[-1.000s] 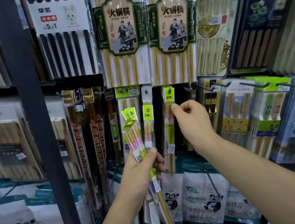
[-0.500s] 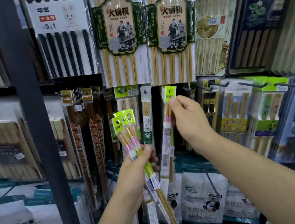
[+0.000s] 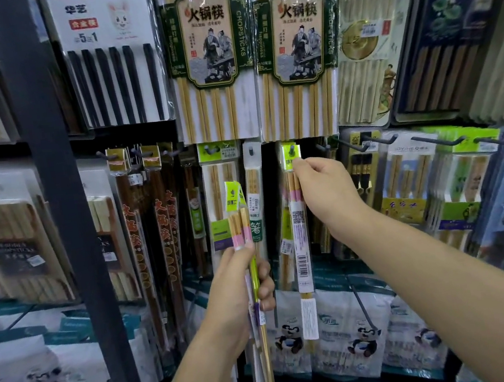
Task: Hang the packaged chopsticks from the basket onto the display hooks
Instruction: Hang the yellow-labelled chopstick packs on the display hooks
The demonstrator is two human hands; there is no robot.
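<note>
A dark metal display rack with black wire hooks carries clear packs: green-labelled bamboo chopsticks, black chopsticks on white card, and a narrow lime-headed chopstick pack on one hook.

The chopstick pack, a narrow clear sleeve with lime-green header, pink-banded wooden sticks and barcode labels, hangs vertically, header hole on the display hook. The bundle of matching packs stands near-upright to its left, apart from it.
</note>
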